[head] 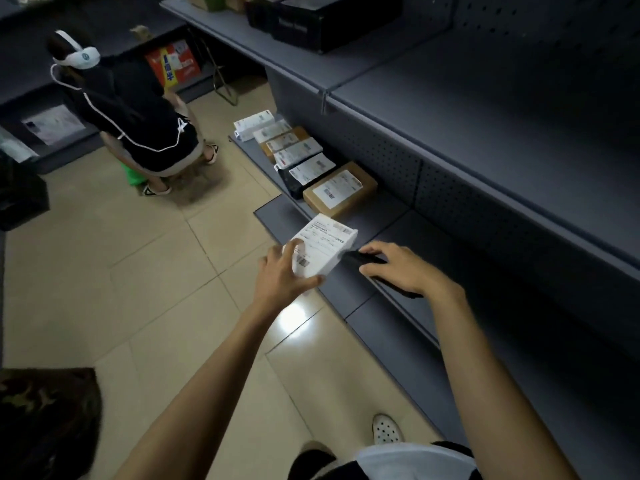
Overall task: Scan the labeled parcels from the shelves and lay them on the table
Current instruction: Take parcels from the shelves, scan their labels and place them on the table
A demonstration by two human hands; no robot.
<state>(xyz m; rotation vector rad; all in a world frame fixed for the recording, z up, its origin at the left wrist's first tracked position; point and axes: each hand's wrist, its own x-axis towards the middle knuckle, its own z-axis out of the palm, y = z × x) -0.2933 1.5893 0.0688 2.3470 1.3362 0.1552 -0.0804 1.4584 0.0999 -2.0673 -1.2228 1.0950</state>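
The person's left hand [287, 271] grips the white parcel [323, 245] by its near left corner, with the fingers spread over the label and the thumb hooked along the near edge. Holding it so low on the corner leaves most of the printed label bare beyond the fingers, and the label side is tipped up toward the camera. This looks deliberate, so that the codes can be read.

Just to the right of that grip, the right hand [398, 268] is curled round a black scanner [369, 258]. The scanner's nose points at the parcel's right edge, and whether it touches the edge cannot be told. The tool is probably carried this close so that the beam falls across the label without either arm having to shift.

The parcel is held over the front lip of the lower shelf [391, 211], partly out over the floor [138, 271]. Whether its far end rests on the shelf is unclear.

Beyond the held parcel a brown parcel [341, 188] lies label up, and behind that a row of labelled parcels [291, 147] runs away along the same shelf. These appear to be waiting for the same treatment. No table is in view, so the laying-down step seems some way off. Well off to the left of both hands, a second person [138, 119] crouches at another shelf.
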